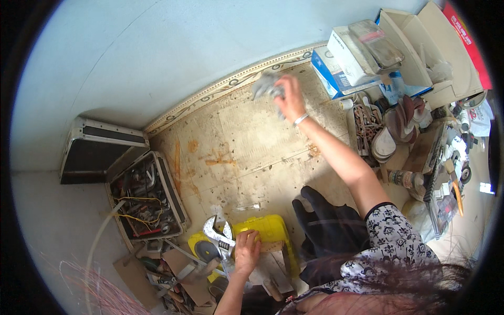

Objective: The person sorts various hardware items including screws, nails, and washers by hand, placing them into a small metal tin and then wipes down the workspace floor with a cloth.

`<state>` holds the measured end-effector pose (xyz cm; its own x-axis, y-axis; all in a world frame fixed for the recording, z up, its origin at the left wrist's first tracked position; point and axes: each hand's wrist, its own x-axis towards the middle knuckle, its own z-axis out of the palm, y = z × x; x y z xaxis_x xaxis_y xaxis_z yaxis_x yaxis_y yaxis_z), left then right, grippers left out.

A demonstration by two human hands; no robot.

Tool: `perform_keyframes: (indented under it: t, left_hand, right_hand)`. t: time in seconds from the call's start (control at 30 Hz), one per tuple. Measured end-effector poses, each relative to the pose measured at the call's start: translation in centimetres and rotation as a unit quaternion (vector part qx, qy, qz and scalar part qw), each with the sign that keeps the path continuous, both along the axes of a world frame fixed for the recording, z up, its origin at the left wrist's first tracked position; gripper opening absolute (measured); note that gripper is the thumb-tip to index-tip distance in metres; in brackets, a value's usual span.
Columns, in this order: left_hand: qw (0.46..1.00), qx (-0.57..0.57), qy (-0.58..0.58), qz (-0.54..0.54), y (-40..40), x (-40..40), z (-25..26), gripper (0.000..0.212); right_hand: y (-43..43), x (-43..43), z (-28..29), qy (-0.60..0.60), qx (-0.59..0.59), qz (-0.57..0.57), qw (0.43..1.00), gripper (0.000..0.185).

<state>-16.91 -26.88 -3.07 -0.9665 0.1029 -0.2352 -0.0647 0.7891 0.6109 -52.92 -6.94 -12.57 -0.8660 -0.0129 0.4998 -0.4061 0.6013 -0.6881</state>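
My right hand (290, 96), with a bracelet at its wrist, grips a crumpled grey cloth (266, 84) near the patterned skirting border. Under the cloth lies a dusty tiled floor (252, 138) with orange-brown stains and dark specks. My left hand (247, 251) rests against a yellow plastic case (263, 228) at the lower middle; its fingers are bent and hold nothing that shows. Just left of that hand a large adjustable wrench (220, 238) stands with its jaws upward.
An open metal-edged toolbox (179, 197) full of tools stands at the left wall. Hand tools and cardboard (134, 281) lie below it. At the right are cardboard boxes (407, 43), sanding discs (383, 145) and a tray of small parts (350, 128).
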Motion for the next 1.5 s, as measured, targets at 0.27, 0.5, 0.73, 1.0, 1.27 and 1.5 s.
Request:
perform_keyframes:
  t: [0.27, 0.5, 0.73, 1.0, 1.27, 1.5]
  left_hand:
    - [0.991, -0.128, 0.001, 0.027, 1.5, -0.1, -1.9, 0.037]
    - [0.989, -0.142, -0.024, 0.041, 1.6, -0.5, -1.4, 0.034]
    - [0.989, -0.143, -0.005, 0.032, 1.5, -0.4, -1.9, 0.037]
    - [0.989, -0.142, -0.013, 0.041, 1.7, -0.8, -1.6, 0.035]
    - [0.988, -0.144, -0.027, 0.040, 1.7, -0.4, -1.6, 0.036]
    - [0.989, -0.139, -0.015, 0.042, 1.8, -0.9, -1.7, 0.034]
  right_hand:
    - [5.3, -8.8, -1.3, 0.081, -0.054, -0.215, 0.972, 0.034]
    - [-6.7, -7.6, -4.1, -0.116, -0.090, -0.211, 0.966, 0.037]
    - [-15.2, -1.6, -4.5, -0.167, 0.044, 0.144, 0.974, 0.029]
    - [-0.1, -2.8, -0.9, 0.028, 0.064, -0.162, 0.984, 0.026]
    - [3.4, -7.4, -4.7, -0.212, 0.323, -0.215, 0.897, 0.053]
    - [-0.7, 1.0, -4.1, -0.170, 0.434, 0.060, 0.883, 0.044]
